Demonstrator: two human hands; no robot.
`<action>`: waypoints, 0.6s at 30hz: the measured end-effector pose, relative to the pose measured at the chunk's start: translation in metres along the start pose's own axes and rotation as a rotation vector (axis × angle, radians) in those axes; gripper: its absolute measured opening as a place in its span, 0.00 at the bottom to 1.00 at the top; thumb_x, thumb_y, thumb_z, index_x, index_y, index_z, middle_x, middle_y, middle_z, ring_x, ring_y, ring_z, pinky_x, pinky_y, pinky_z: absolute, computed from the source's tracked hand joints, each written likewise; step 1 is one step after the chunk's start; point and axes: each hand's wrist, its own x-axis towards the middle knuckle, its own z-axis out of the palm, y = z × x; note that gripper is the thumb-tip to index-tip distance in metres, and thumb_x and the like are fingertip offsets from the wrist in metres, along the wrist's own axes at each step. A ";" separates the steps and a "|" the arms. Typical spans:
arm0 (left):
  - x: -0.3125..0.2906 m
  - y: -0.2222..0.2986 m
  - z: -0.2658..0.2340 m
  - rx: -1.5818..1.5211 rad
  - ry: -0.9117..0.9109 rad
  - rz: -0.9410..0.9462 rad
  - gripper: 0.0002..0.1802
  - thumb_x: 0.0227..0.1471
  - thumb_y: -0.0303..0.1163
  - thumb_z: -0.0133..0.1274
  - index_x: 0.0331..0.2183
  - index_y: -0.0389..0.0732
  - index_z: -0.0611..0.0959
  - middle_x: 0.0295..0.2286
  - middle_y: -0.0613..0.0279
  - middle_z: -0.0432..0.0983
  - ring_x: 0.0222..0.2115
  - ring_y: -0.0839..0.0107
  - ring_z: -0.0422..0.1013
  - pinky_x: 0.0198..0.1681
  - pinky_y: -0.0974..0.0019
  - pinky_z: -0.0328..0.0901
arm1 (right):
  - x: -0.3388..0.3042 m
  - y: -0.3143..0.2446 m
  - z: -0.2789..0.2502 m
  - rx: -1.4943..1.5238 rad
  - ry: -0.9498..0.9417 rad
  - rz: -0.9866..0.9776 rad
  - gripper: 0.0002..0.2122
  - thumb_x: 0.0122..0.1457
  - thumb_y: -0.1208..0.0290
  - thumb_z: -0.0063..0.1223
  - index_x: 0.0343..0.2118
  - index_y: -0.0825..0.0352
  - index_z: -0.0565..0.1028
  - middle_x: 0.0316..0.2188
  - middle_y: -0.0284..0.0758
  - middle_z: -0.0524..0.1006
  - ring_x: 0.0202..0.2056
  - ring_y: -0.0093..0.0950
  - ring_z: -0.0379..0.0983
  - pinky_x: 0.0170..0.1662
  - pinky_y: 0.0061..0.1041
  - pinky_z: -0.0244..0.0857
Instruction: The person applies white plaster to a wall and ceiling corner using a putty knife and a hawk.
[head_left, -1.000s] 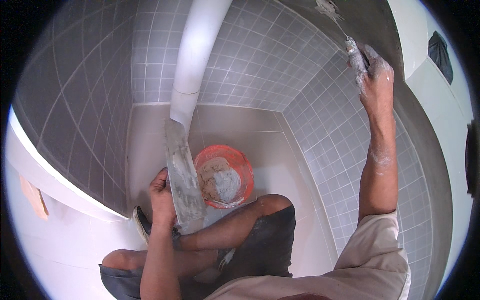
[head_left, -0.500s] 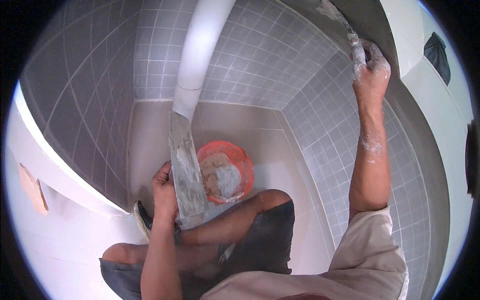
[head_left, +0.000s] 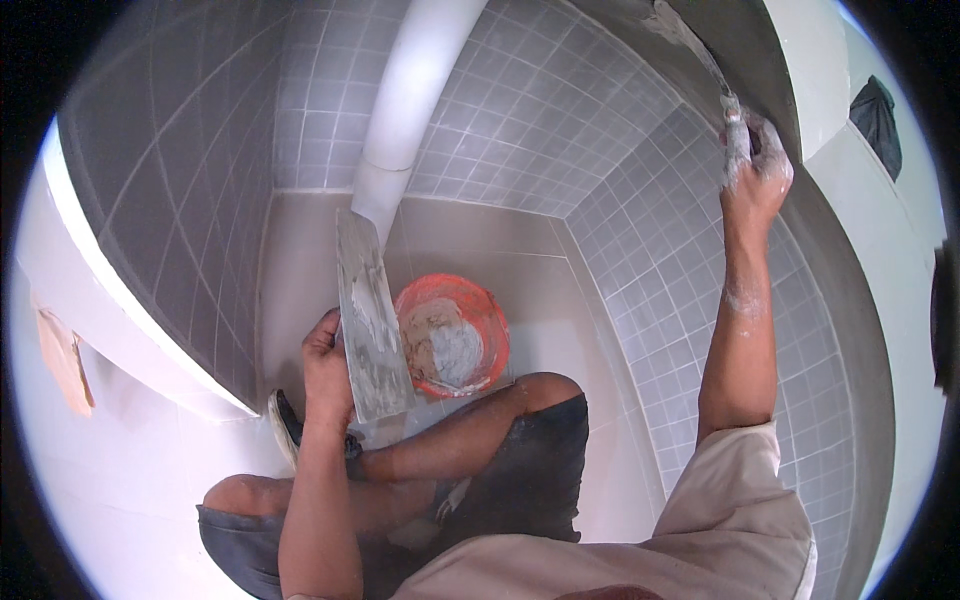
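The knife (head_left: 718, 72) is out between 1 and 2 o'clock from the bucket (head_left: 502, 335), taking 12 as straight ahead of the person. I see the right hand (head_left: 754, 160) closed around its handle, 1 finger stretched along it, the skin crusted white. The thin blade points to about 11 from the hand, toward a pale smear (head_left: 670, 24) on the dark band (head_left: 765, 45); whether it presses there, I can't tell.

The left hand (head_left: 326, 365), near 9 o'clock, grips the left edge of a long grey board (head_left: 368, 310), thumb side showing; the board hides the rest, so I can't tell how far those fingers curl. The board stands between that hand and the bucket, streaked with wet paste (head_left: 385, 330).

The orange-red bucket sits on the floor (head_left: 545, 350) with 2 tones of mix (head_left: 455, 345), brown and grey-white. A white pipe (head_left: 425, 80) rises at 12, crossed legs (head_left: 450, 445) lie at 6, a shoe (head_left: 285, 425) at 8, and a black bag (head_left: 877, 125) hangs at 2.
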 end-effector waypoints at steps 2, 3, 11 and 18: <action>-0.003 0.005 0.004 0.010 0.019 -0.021 0.12 0.59 0.23 0.45 0.41 0.34 0.82 0.31 0.64 0.80 0.29 0.79 0.73 0.37 0.72 0.68 | -0.010 -0.005 -0.010 -0.118 -0.036 -0.014 0.13 0.61 0.65 0.57 0.41 0.71 0.79 0.26 0.41 0.80 0.28 0.25 0.74 0.33 0.30 0.67; -0.004 0.006 0.005 0.002 0.027 -0.025 0.12 0.59 0.23 0.45 0.41 0.34 0.82 0.31 0.64 0.80 0.29 0.79 0.73 0.37 0.72 0.68 | -0.021 -0.017 -0.011 -0.085 -0.045 0.006 0.13 0.62 0.65 0.56 0.41 0.71 0.79 0.25 0.37 0.78 0.28 0.22 0.72 0.32 0.26 0.66; 0.002 -0.013 0.002 -0.040 -0.037 -0.074 0.12 0.60 0.25 0.46 0.41 0.32 0.81 0.32 0.62 0.79 0.32 0.77 0.72 0.38 0.71 0.67 | -0.018 -0.048 0.020 0.087 -0.115 0.018 0.12 0.62 0.65 0.56 0.41 0.68 0.80 0.24 0.29 0.76 0.24 0.16 0.67 0.26 0.19 0.61; 0.004 -0.011 0.001 -0.018 -0.049 -0.041 0.12 0.61 0.24 0.45 0.40 0.32 0.82 0.32 0.63 0.79 0.32 0.78 0.71 0.40 0.71 0.66 | -0.001 -0.016 0.033 0.198 -0.080 0.093 0.10 0.62 0.68 0.56 0.40 0.70 0.79 0.25 0.32 0.79 0.27 0.20 0.73 0.30 0.23 0.65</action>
